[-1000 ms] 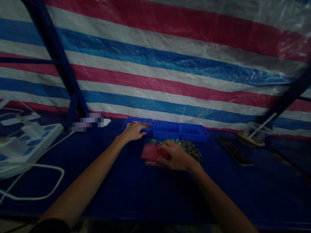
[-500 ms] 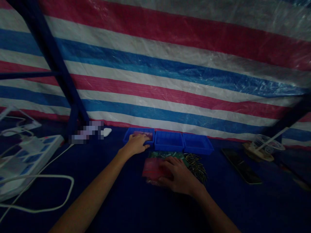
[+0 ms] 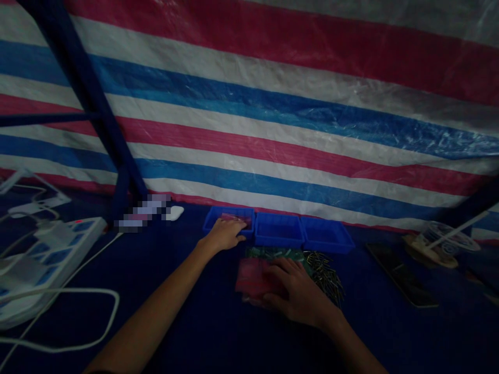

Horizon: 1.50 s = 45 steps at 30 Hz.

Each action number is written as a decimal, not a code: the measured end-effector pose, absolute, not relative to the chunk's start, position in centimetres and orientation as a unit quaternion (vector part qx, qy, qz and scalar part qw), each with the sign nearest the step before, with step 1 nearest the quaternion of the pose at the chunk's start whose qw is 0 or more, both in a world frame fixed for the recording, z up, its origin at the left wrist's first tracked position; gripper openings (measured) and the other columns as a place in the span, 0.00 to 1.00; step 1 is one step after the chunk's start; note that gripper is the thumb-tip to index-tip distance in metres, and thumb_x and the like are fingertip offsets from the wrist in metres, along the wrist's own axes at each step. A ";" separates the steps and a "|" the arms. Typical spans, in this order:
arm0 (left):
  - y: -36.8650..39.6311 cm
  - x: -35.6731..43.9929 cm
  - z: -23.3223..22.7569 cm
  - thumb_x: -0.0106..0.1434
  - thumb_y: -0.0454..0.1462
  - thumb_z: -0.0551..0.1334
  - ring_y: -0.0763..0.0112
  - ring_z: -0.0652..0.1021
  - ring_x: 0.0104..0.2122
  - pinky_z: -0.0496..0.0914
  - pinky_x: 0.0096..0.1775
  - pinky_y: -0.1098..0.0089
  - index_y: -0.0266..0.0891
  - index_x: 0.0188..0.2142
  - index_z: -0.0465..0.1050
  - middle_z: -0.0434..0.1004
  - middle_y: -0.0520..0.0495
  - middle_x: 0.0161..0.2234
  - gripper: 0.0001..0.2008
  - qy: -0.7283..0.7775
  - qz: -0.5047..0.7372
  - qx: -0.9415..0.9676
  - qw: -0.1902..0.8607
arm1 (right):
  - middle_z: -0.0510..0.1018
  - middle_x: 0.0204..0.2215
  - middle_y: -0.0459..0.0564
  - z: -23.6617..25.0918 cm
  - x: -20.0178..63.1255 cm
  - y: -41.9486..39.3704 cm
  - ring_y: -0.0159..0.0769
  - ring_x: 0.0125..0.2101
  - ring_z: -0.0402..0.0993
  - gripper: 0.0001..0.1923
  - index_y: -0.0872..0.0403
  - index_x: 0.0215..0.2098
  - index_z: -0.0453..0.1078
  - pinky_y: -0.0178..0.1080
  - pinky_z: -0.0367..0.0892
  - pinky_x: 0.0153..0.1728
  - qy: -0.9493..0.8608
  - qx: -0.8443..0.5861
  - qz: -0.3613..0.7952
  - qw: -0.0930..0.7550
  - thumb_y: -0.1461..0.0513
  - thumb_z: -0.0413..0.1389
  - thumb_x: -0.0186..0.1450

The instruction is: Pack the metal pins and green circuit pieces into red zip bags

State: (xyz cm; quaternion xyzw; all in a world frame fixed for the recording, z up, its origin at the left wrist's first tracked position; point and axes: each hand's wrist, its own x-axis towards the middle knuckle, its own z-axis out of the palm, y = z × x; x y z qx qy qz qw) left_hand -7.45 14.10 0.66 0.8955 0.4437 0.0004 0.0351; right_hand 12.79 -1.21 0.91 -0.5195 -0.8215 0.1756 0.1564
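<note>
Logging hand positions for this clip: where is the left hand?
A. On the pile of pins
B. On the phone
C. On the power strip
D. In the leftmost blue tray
D: the left hand lies over the near rim of the leftmost blue tray, fingers reaching inside, while the right hand rests on the red bag in front of the trays.

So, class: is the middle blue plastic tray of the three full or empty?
Empty: the middle blue plastic tray shows only bare blue floor.
</note>
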 end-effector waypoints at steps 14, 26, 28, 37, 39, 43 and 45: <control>7.0 -8.9 -0.3 0.66 0.42 0.49 0.67 0.73 0.41 0.66 0.44 0.65 0.40 0.44 0.69 0.73 0.46 0.39 0.14 0.395 0.311 0.832 0.235 | 0.71 0.43 0.50 0.5 13.0 -0.8 0.39 0.44 0.65 0.14 0.50 0.43 0.69 0.43 0.58 0.46 -0.806 -0.514 0.193 0.218 0.55 0.55 0.60; 5.9 -9.1 -0.5 0.64 0.39 0.55 0.68 0.72 0.38 0.66 0.41 0.68 0.38 0.38 0.73 0.74 0.45 0.36 0.10 0.283 0.290 0.853 0.330 | 0.71 0.24 0.47 0.4 13.4 0.0 0.30 0.28 0.67 0.14 0.55 0.25 0.69 0.34 0.59 0.30 -0.725 -0.536 0.265 0.342 0.59 0.48 0.65; 6.0 -9.1 -0.9 0.64 0.39 0.54 0.69 0.73 0.33 0.66 0.37 0.70 0.36 0.33 0.73 0.73 0.46 0.32 0.12 0.311 0.311 0.833 0.336 | 0.72 0.27 0.47 0.7 13.4 -0.1 0.31 0.29 0.68 0.11 0.55 0.30 0.71 0.34 0.60 0.32 -0.719 -0.535 0.274 0.350 0.59 0.49 0.64; 5.3 -8.1 -1.3 0.59 0.48 0.56 0.72 0.69 0.25 0.63 0.27 0.74 0.36 0.30 0.71 0.70 0.50 0.25 0.17 0.393 0.408 0.697 0.439 | 0.66 0.22 0.44 0.2 12.8 -0.4 0.29 0.24 0.62 0.12 0.56 0.28 0.70 0.33 0.58 0.25 -0.670 -0.572 0.244 0.406 0.56 0.51 0.62; 5.0 -7.8 -1.4 0.60 0.49 0.55 0.75 0.67 0.22 0.61 0.24 0.75 0.36 0.30 0.69 0.68 0.52 0.23 0.18 0.395 0.405 0.667 0.484 | 0.65 0.18 0.42 0.0 12.7 -0.3 0.27 0.20 0.60 0.15 0.56 0.28 0.69 0.32 0.57 0.22 -0.612 -0.588 0.301 0.433 0.53 0.50 0.62; 4.5 -7.2 -1.6 0.61 0.50 0.53 0.79 0.61 0.17 0.55 0.20 0.76 0.35 0.35 0.68 0.62 0.55 0.20 0.19 0.395 0.379 0.635 0.545 | 0.69 0.20 0.44 0.3 12.6 -0.3 0.28 0.21 0.63 0.19 0.57 0.27 0.68 0.31 0.60 0.22 -0.532 -0.562 0.400 0.490 0.48 0.52 0.59; 4.5 -7.1 -1.5 0.61 0.49 0.54 0.80 0.60 0.17 0.54 0.20 0.77 0.34 0.38 0.67 0.63 0.55 0.21 0.19 0.381 0.363 0.638 0.563 | 0.71 0.21 0.44 0.5 12.5 -0.3 0.29 0.21 0.65 0.20 0.57 0.27 0.67 0.32 0.61 0.23 -0.505 -0.553 0.424 0.509 0.47 0.53 0.58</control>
